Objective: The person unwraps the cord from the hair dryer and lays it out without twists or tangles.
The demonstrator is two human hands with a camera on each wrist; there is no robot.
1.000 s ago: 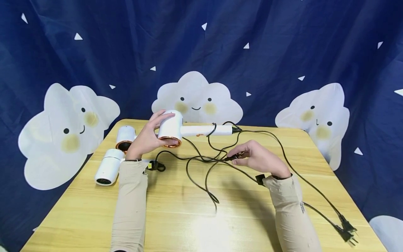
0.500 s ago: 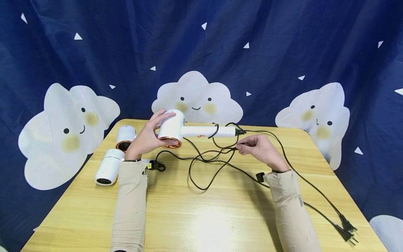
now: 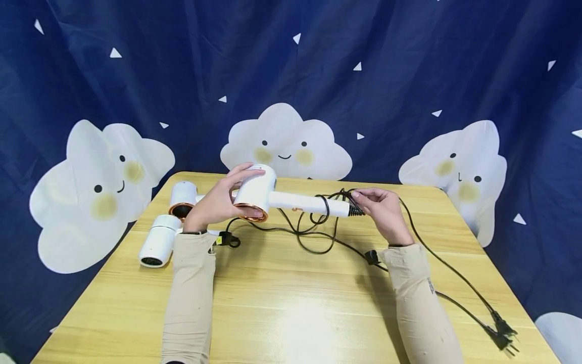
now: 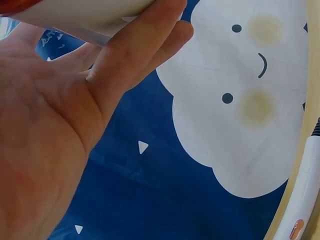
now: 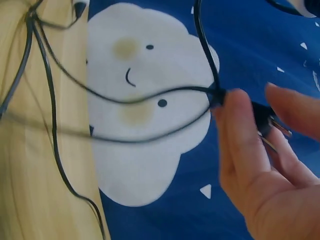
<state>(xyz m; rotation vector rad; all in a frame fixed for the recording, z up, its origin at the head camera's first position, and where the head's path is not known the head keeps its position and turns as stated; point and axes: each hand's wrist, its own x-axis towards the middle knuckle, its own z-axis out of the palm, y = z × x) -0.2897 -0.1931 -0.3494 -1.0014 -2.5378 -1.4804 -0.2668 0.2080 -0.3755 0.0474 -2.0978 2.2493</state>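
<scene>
My left hand point(image 3: 220, 202) grips the barrel of a white hair dryer point(image 3: 255, 188) with a copper-coloured rim, thumb at the rim and fingers over the top. The dryer's handle point(image 3: 300, 202) points right, over the table, with a loop of black cord around it. At the handle's end, my right hand point(image 3: 384, 215) pinches a black two-pin plug point(image 5: 261, 116), whose prongs show in the right wrist view. Two black cord strands run from it towards the table. In the left wrist view, the left palm point(image 4: 45, 115) lies below part of the white barrel point(image 4: 85, 22).
Two more white hair dryers lie at the table's left, one farther back point(image 3: 184, 192) and one nearer point(image 3: 156, 242). Black plugs point(image 3: 502, 331) rest near the right front edge of the wooden table point(image 3: 254, 313). A blue cloud-print curtain point(image 3: 386, 91) hangs behind.
My right hand has carried the plug up and away to the handle's end, pulling cord loops with it. The dryer has shifted slightly right, its handle end tipping nearer me.
</scene>
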